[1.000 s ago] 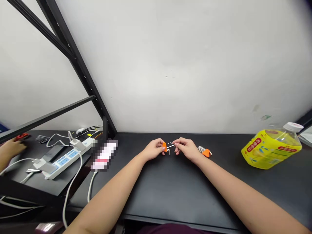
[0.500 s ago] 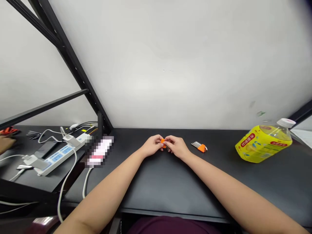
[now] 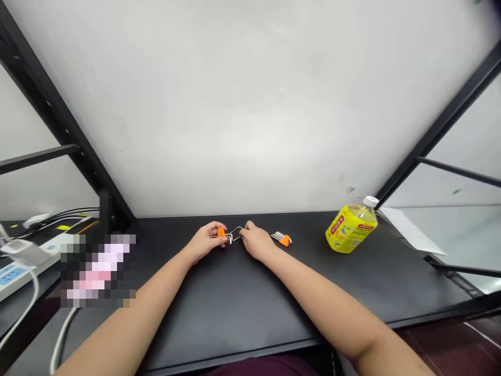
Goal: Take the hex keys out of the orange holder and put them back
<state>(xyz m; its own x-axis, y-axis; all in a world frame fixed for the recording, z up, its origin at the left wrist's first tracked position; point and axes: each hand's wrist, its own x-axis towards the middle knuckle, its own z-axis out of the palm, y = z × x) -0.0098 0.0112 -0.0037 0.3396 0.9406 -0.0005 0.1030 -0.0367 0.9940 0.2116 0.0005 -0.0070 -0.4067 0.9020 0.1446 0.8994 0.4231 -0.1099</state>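
Note:
My left hand (image 3: 207,241) pinches an orange hex key holder (image 3: 221,233), from which short bent metal ends stick out toward the right. Thin bent hex keys (image 3: 235,230) span the gap between my two hands. The fingers of my right hand (image 3: 253,239) are closed on their far ends; how many they grip is hidden. Just right of that hand, a second hex key set (image 3: 284,240) in an orange holder lies on the black table (image 3: 235,303).
A yellow-labelled drink bottle (image 3: 351,227) with a white cap stands at the right. On the left are a blurred-out object (image 3: 97,269), a white power strip (image 3: 11,277) and cables. Black metal frame bars (image 3: 62,122) rise at both sides. White paper (image 3: 410,232) lies at far right.
The view has turned right. My hands, close together before, are now farther apart, and the thin metal hex keys show between them.

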